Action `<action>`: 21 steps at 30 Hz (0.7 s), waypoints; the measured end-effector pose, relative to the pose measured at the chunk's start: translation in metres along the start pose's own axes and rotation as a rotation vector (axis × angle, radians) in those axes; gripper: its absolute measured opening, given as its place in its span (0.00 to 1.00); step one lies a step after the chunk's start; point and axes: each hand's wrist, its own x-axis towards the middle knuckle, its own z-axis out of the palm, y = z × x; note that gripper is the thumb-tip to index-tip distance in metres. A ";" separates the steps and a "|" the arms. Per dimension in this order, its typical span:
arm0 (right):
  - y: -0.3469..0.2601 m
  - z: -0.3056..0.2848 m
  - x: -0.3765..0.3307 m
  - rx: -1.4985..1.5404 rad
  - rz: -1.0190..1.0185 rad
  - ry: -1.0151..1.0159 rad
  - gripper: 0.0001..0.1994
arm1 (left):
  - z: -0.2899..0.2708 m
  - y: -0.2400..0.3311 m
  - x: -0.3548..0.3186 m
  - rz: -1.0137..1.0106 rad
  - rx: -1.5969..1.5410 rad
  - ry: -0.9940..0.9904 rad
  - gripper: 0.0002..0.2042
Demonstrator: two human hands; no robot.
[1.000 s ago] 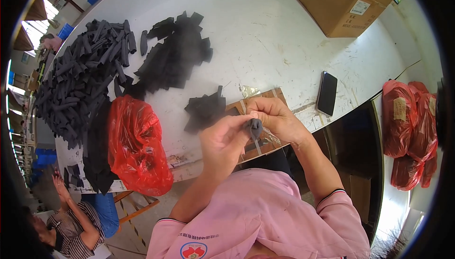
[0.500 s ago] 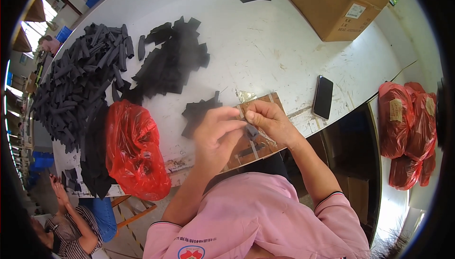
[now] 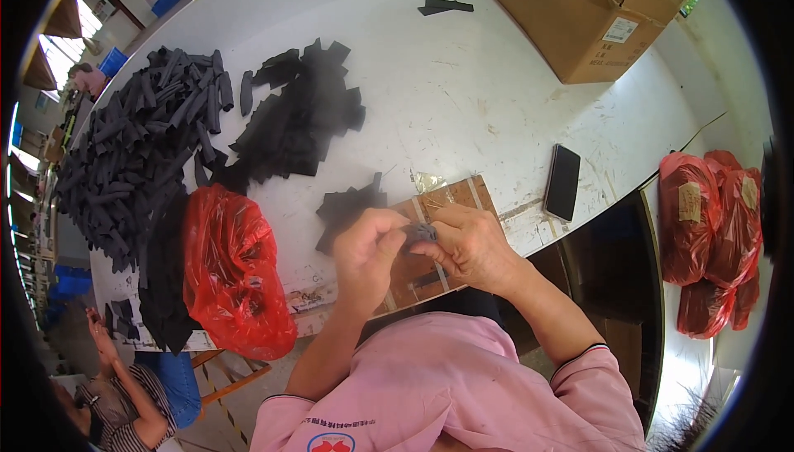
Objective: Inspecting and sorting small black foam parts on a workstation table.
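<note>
Between my two hands is a small dark grey fabric-like piece [image 3: 420, 235], bunched up. My left hand [image 3: 365, 255] is closed on its left end, and my right hand [image 3: 475, 247] pinches its right end with bent fingers. Both hands are above a brown board [image 3: 478, 196] with pale strips across it, at the table's near edge. Just left of the board lies a small pile of flat dark pieces [image 3: 341, 210], partly behind my left hand. A scrap of clear yellowish tape or film [image 3: 429, 181] sits at the board's far edge.
Rolled dark grey pieces [image 3: 124, 146] form a big heap at left, beside overlapping flat black pieces [image 3: 294, 121]. A red plastic bag [image 3: 236, 270] hangs over the near edge. A phone [image 3: 563, 181] and a cardboard box [image 3: 571, 18] are on the right. Another person [image 3: 124, 394] sits at lower left.
My hands have come together round the dark grey piece, which earlier hung below my right fingers. My left fingers, extended before, are now bent in. The view has shifted slightly.
</note>
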 end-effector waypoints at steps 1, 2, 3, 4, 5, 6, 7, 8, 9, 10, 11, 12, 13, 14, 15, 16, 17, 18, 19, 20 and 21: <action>-0.001 -0.002 0.002 0.001 0.000 0.001 0.13 | 0.000 0.000 0.003 -0.005 -0.031 0.011 0.04; -0.005 -0.007 0.004 0.031 0.015 0.005 0.13 | 0.001 0.000 0.006 -0.011 -0.062 0.021 0.05; -0.006 -0.011 0.006 0.062 0.030 0.009 0.12 | 0.001 0.000 0.007 -0.010 -0.060 0.021 0.05; -0.006 -0.011 0.007 0.063 0.029 0.010 0.12 | 0.001 -0.001 0.008 -0.001 -0.108 0.051 0.03; -0.005 -0.011 0.008 0.050 0.006 -0.004 0.12 | 0.001 -0.001 0.008 0.008 -0.157 0.082 0.04; -0.006 -0.011 0.007 0.038 -0.015 -0.019 0.12 | -0.001 -0.007 0.004 0.005 -0.157 0.083 0.04; -0.003 -0.008 0.002 0.038 -0.013 -0.013 0.12 | -0.004 -0.017 -0.003 -0.021 -0.069 0.069 0.05; 0.003 -0.001 -0.004 0.078 -0.003 -0.003 0.11 | -0.005 -0.021 -0.007 -0.045 0.018 0.057 0.05; 0.007 0.005 -0.008 0.117 0.006 -0.001 0.11 | -0.004 -0.021 -0.009 -0.047 0.017 0.058 0.05; 0.007 0.006 -0.011 0.117 0.006 -0.003 0.11 | -0.003 -0.020 -0.010 0.019 -0.013 0.016 0.04; 0.007 0.007 -0.014 0.101 0.016 0.020 0.11 | 0.000 -0.018 -0.010 0.086 -0.043 -0.026 0.05; 0.007 0.007 -0.015 0.087 0.024 0.042 0.11 | 0.006 -0.007 -0.005 0.075 -0.206 -0.011 0.06; 0.007 0.007 -0.016 0.087 0.021 0.040 0.11 | 0.007 -0.006 -0.004 0.077 -0.206 -0.007 0.06; 0.007 0.006 -0.016 0.043 0.022 0.033 0.11 | 0.007 -0.005 -0.003 0.068 -0.194 -0.070 0.08; 0.006 0.005 -0.016 0.002 0.021 0.024 0.11 | 0.008 -0.003 -0.003 0.058 -0.181 -0.128 0.09; 0.003 0.001 -0.014 0.005 0.015 0.020 0.11 | 0.012 0.005 0.000 -0.031 -0.242 -0.126 0.11; -0.002 -0.004 -0.011 0.050 -0.036 0.071 0.10 | 0.010 0.010 0.003 -0.030 -0.240 -0.119 0.11; -0.005 -0.009 -0.011 0.089 -0.079 0.128 0.10 | 0.010 0.014 0.007 0.122 -0.096 -0.185 0.11; 0.000 -0.002 -0.014 0.086 -0.077 0.128 0.10 | 0.009 0.016 0.009 0.273 0.050 -0.249 0.12; 0.009 0.012 -0.021 0.095 -0.048 0.106 0.10 | 0.008 0.014 0.008 0.273 0.047 -0.252 0.12; 0.013 0.021 -0.024 0.106 -0.019 0.083 0.10 | 0.004 0.008 0.007 0.155 0.181 -0.274 0.10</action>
